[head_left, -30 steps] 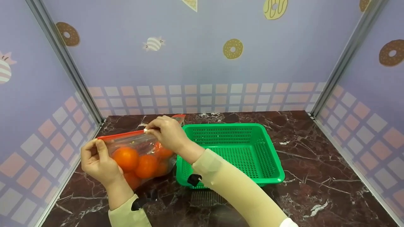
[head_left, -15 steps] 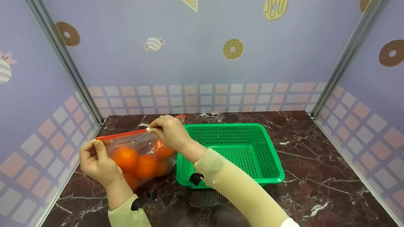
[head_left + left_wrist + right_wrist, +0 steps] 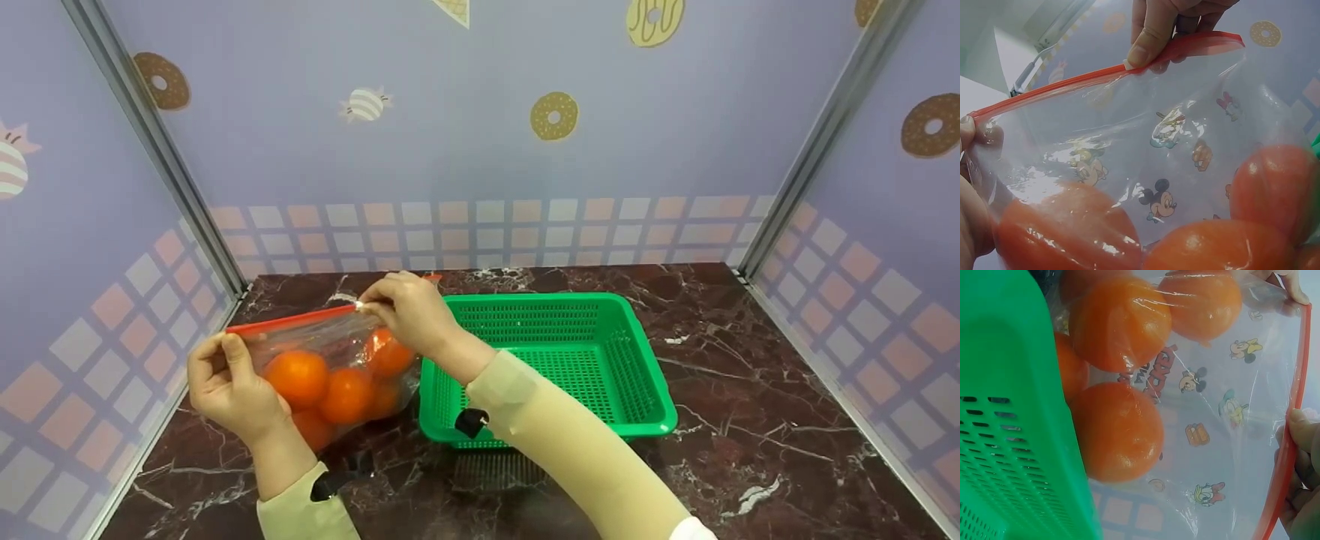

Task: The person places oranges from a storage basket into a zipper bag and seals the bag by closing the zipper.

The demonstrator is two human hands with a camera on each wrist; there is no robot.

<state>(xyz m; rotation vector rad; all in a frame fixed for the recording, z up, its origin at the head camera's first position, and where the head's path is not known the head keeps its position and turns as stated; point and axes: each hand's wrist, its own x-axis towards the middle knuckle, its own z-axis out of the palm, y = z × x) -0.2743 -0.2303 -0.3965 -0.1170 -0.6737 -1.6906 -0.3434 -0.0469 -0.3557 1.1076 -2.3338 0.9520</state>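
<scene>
A clear zip bag [image 3: 319,335] with a red zip edge and cartoon prints holds several round orange fruits [image 3: 348,395]. My left hand [image 3: 236,386] pinches the left end of the red edge between thumb and fingers. On that same edge, my right hand [image 3: 411,311] pinches a small white slider [image 3: 1128,64]. In the right wrist view, the right hand's thumb [image 3: 1303,430] presses on the red strip. Between the two hands the edge is stretched straight, and the fruits hang low in the bag. The bag's far right corner is mostly behind the right hand.
A green perforated basket [image 3: 637,337] stands right of the bag, under my right forearm. The dark red marbled tabletop [image 3: 750,390] is bounded by patterned walls [image 3: 480,150] at the back and both sides.
My right hand has slid a little to the right along the red edge with the white slider. The left hand has shifted slightly left, still holding its corner.
</scene>
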